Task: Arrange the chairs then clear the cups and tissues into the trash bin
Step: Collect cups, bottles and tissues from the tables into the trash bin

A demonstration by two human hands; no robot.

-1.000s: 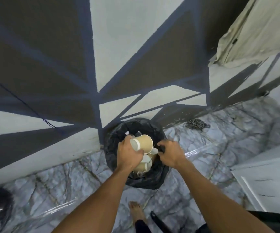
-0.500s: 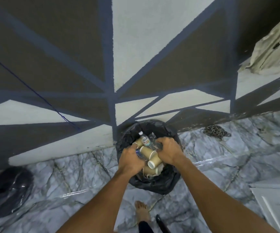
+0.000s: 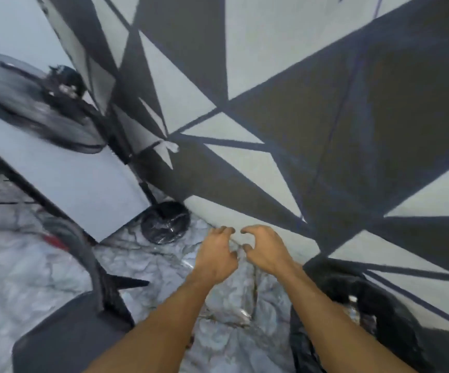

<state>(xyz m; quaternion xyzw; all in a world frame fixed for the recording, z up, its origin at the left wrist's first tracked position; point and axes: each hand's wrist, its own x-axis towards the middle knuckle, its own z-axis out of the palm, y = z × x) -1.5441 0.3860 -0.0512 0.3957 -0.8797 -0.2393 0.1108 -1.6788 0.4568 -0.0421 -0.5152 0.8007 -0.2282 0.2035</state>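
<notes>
Near centre, head view: 2 bare forearms reach forward from the near edge over the marble floor point(image 3: 43, 275), the hands side by side and close together, almost touching.
Left hand point(image 3: 215, 254): palm down, fingers curled loosely and a little spread, nothing held in it.
Right hand point(image 3: 267, 251): palm down, fingers bent like a claw, thumb tip pointing toward the left hand, nothing gripped.
Trash bin point(image 3: 374, 319): near right corner, lined with a black bag, standing against the painted wall point(image 3: 325, 90), well to the right of and nearer than both hands.
Bin contents: a clear plastic bottle point(image 3: 352, 309) shows inside the bag; cups or tissues cannot be made out there, since this part is dark and blurred.
Chair point(image 3: 64, 337): near left, dark seat with a curved grey backrest rising beside it, left of the left forearm.
Table point(image 3: 64, 181): left, pale top running toward the far left, its near corner over the floor.
Fan point(image 3: 29, 103): far left, a round grille, motion-blurred, probably a standing fan.
Round black base point(image 3: 165, 223): on the floor at the foot of the wall, wrapped in shiny plastic, just left of and beyond the left hand.
Wall: grey and off-white triangles split by dark blue lines, filling the far and right parts.
</notes>
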